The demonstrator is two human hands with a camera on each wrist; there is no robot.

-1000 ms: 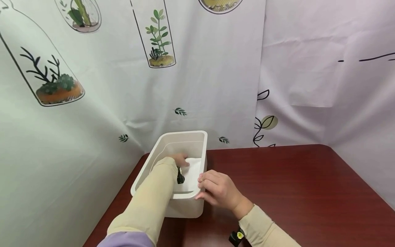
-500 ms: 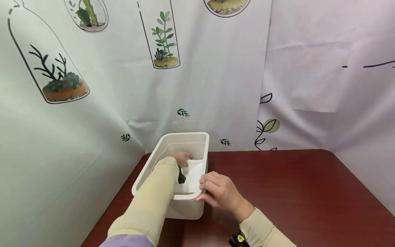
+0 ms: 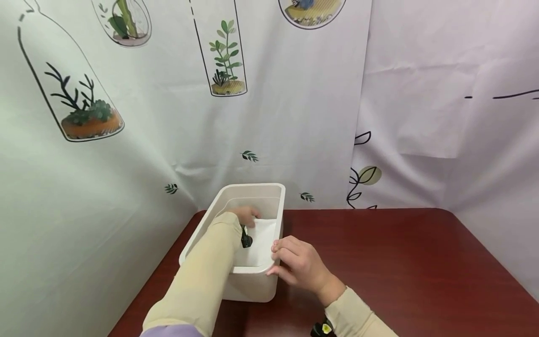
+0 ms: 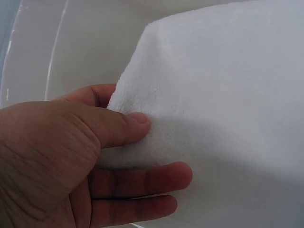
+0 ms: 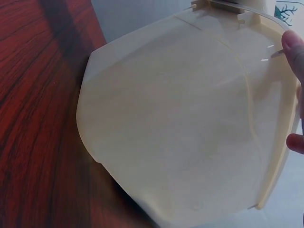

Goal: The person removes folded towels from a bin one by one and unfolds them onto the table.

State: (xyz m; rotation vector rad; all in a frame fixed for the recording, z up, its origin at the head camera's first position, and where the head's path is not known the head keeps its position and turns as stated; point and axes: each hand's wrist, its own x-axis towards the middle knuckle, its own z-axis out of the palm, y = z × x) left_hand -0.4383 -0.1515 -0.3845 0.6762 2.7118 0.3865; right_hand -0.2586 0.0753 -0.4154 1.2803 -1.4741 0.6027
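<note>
Right now, the left hand (image 4: 71, 142) pinches the edge of a white fleecy cloth (image 4: 228, 80) between thumb and finger, two lower fingers extended. That cloth lies inside a white plastic bin (image 3: 250, 288) on the dark red table (image 3: 379, 271), while the right hand (image 3: 301, 262) grips the bin's rim near its closest right corner.

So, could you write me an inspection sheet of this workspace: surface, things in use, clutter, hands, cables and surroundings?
Surface: dark red, wood-grained table.
Things in use: off-white bin standing on the table; white cloth inside it.
Clutter: nothing seen.
Hands: left hand inside the bin, pinching the cloth's edge; right hand gripping the bin's rim near its front right corner.
Cables: nothing seen.
Surroundings: pale backdrop behind the table, printed with plants in jars.
</note>
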